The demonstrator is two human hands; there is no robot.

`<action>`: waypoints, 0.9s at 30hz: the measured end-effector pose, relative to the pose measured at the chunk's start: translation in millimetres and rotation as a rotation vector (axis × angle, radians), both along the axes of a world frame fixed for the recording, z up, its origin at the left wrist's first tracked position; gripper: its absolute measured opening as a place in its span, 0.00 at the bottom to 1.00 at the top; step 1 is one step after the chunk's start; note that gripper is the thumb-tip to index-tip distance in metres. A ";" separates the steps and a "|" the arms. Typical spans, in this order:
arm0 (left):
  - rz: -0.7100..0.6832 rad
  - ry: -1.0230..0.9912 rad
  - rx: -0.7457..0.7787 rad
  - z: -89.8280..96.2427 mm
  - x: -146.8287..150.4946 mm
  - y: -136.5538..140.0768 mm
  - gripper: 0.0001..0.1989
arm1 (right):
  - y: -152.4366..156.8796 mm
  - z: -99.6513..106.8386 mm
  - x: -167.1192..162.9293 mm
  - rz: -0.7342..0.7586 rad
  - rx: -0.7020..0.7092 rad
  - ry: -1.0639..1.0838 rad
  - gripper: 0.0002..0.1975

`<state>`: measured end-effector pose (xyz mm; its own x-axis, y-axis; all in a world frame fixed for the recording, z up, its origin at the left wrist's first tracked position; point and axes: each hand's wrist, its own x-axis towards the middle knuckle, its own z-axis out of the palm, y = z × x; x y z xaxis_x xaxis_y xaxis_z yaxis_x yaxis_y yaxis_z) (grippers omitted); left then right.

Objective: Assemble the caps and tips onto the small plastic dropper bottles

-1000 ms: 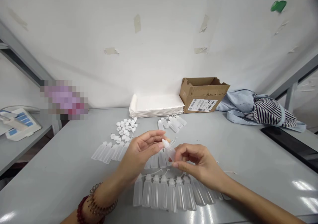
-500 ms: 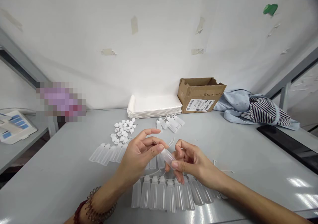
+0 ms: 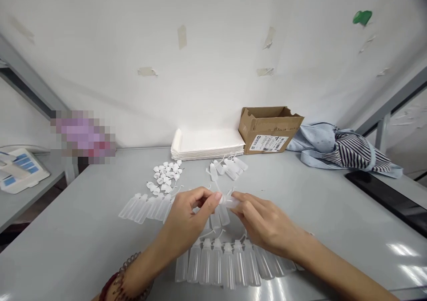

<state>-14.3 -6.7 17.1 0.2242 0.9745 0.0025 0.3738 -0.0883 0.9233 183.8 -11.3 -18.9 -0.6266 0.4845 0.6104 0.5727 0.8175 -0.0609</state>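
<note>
Bottle lies btwn L fingers at top, R fingers on body.

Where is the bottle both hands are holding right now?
Near the centre of the head view, the bottle is between the left hand, at its top end, and the right hand, pictured above the front row of bottles.

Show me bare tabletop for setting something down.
Bare grey table lies between the right forearm and the black slab, and left of the left bottle row. Crowded: around the left hand and right hand, with squeeze bottles below and white caps beyond.
</note>
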 end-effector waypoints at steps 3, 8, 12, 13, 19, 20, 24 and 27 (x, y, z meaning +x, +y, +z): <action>-0.069 0.007 -0.002 -2.3 -0.4 -0.2 0.14 | 2.8 -0.2 2.8 -0.006 0.043 -0.060 0.12; -0.207 0.026 0.284 -9.7 -6.3 2.6 0.08 | 2.4 11.6 5.9 -0.006 -0.470 0.076 0.07; -0.165 0.070 0.292 -10.3 -5.8 2.9 0.06 | 2.1 10.1 5.1 -0.024 -0.500 0.089 0.03; -0.145 0.081 0.251 -9.6 -5.0 2.8 0.07 | 2.3 7.6 4.6 -0.022 -0.432 0.070 0.04; -0.208 0.129 0.135 -7.9 -2.9 2.3 0.12 | 2.7 3.1 5.2 0.033 -0.366 0.056 0.08; -0.215 0.142 0.178 -8.8 -3.1 2.2 0.11 | 2.1 6.1 5.9 0.028 -0.446 0.080 0.09; -0.269 0.194 0.419 -13.8 -4.2 1.8 0.07 | 0.3 20.5 8.6 -0.023 -0.774 0.180 0.06; -0.346 0.255 0.590 -17.3 -4.3 1.4 0.07 | 3.5 23.8 10.0 0.061 -1.097 0.358 0.07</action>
<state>-18.6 -5.3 -0.2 0.5826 0.7006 0.4121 0.4314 -0.6962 0.5737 193.8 -7.8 4.9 -0.5430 0.8393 0.0275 0.3407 0.2501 -0.9063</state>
